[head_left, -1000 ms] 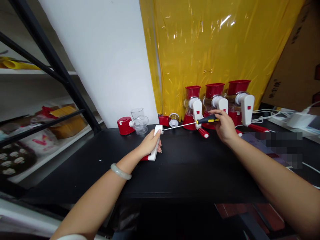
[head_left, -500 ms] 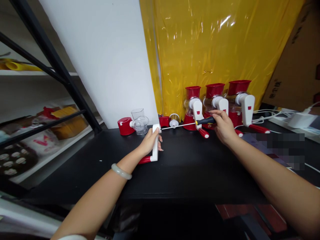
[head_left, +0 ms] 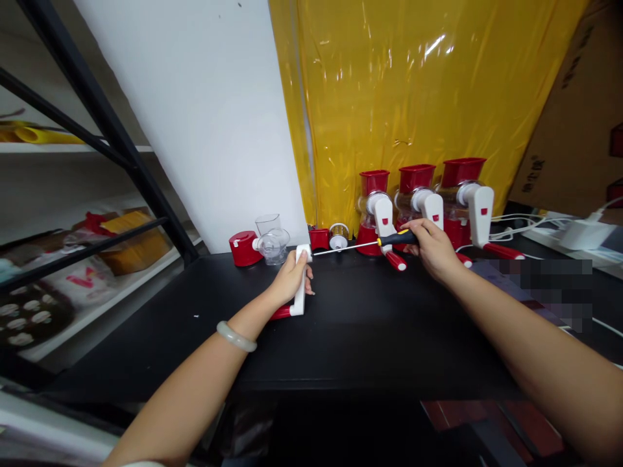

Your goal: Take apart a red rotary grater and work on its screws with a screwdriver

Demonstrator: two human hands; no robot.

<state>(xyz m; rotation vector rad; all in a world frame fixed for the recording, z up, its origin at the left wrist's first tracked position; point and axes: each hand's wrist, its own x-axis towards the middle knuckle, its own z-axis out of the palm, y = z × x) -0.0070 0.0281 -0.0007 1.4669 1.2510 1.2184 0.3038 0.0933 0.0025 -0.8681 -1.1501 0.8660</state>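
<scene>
My left hand [head_left: 291, 277] is closed around a white crank handle [head_left: 300, 299] with a red grip, held upright just above the black table. In my right hand [head_left: 428, 243] is a screwdriver [head_left: 396, 238] with a dark blue and yellow handle, pinched near its back end. Its long shaft runs left to the top of the crank handle, where the tip meets the round white hub; whether it sits on a screw is hidden. Behind my left hand stand a red base [head_left: 244, 249] and a clear plastic housing [head_left: 273, 243]. A metal grater drum [head_left: 339, 235] lies behind the shaft.
Several items fill the back of the black table [head_left: 360, 337]. Three red and white rotary graters [head_left: 376, 211] stand at the back right against yellow wrapping. White cables and a power strip [head_left: 591, 230] lie at the right. A shelf rack [head_left: 121, 155] rises on the left.
The screwdriver's handle has turned slightly and dipped a little in my right hand. Both hands stay in nearly the same place; the camera view has shifted slightly.
</scene>
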